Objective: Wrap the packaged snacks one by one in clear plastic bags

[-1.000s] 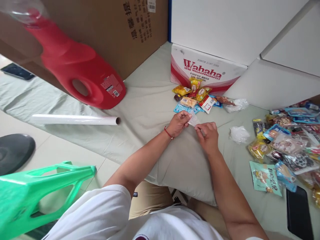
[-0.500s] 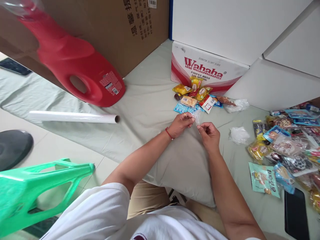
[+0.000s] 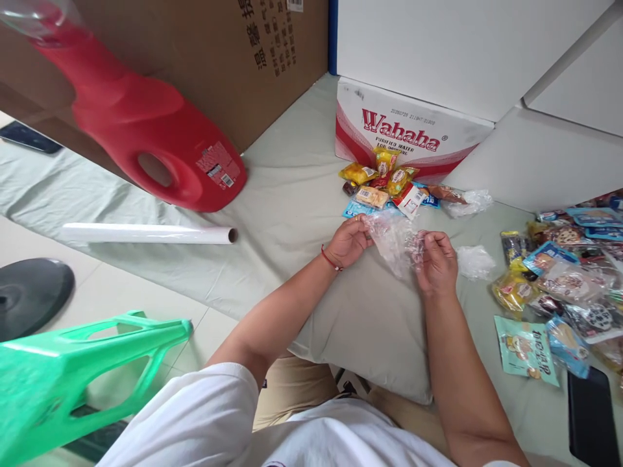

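Green plastic forms the stool (image 3: 43, 370) at the lower left of the frame, its legs splayed and its sides cut with smooth openings, near a round dark disc (image 3: 32, 298) at the left edge. Above it, a smooth white tube (image 3: 150, 233) with a hollow end lies on wrinkled pale cloth (image 3: 272, 214), and a glossy red jug (image 3: 156, 123) with a looped handle leans across the upper left, in front of a brown cardboard box (image 3: 204, 58). Right of centre, the left hand (image 3: 349, 243) pinches one side of a thin, crinkled clear plastic bag (image 3: 392, 243), and the right hand (image 3: 438, 263) grips its other side, so the bag spreads between them. Just above lie shiny snack packets (image 3: 372, 196), yellow, blue and red, before a white and red carton (image 3: 409, 126). Crumpled clear plastic (image 3: 476, 263) sits beside the right hand; at the right edge are a loose heap of wrapped snacks (image 3: 574, 279) and a flat black phone (image 3: 591, 415).
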`<state>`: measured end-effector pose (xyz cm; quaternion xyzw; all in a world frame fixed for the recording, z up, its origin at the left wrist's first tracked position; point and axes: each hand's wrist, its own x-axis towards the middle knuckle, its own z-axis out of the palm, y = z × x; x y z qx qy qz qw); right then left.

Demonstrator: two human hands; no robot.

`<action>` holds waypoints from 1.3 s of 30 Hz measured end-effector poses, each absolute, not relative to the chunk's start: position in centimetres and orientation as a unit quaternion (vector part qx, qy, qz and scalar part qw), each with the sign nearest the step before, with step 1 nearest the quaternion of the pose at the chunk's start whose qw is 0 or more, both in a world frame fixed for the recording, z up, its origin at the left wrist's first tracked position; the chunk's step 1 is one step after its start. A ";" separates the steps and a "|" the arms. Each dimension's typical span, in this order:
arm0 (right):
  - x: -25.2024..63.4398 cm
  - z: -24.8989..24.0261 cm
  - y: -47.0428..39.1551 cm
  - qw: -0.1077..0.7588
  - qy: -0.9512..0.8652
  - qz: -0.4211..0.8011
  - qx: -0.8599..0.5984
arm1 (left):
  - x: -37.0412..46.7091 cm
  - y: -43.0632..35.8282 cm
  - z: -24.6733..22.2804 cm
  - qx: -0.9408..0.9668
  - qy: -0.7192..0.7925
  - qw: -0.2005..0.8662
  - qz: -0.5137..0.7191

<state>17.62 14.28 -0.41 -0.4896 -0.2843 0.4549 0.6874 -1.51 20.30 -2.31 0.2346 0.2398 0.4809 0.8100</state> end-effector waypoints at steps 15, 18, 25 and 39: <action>18.3 -0.9 14.0 0.596 -0.319 0.490 -0.551 | -0.8 20.1 -2.7 0.261 0.251 0.800 0.478; 17.6 -1.1 13.9 0.576 -0.354 0.440 -0.591 | -0.2 19.8 -2.8 0.311 0.290 0.760 0.492; 16.8 -1.2 13.6 0.624 -0.383 0.358 -0.580 | -0.1 18.7 -2.3 0.381 0.335 0.648 0.568; 17.5 -1.2 14.1 0.652 -0.331 0.338 -0.593 | -1.2 18.8 -2.9 0.466 0.383 0.589 0.538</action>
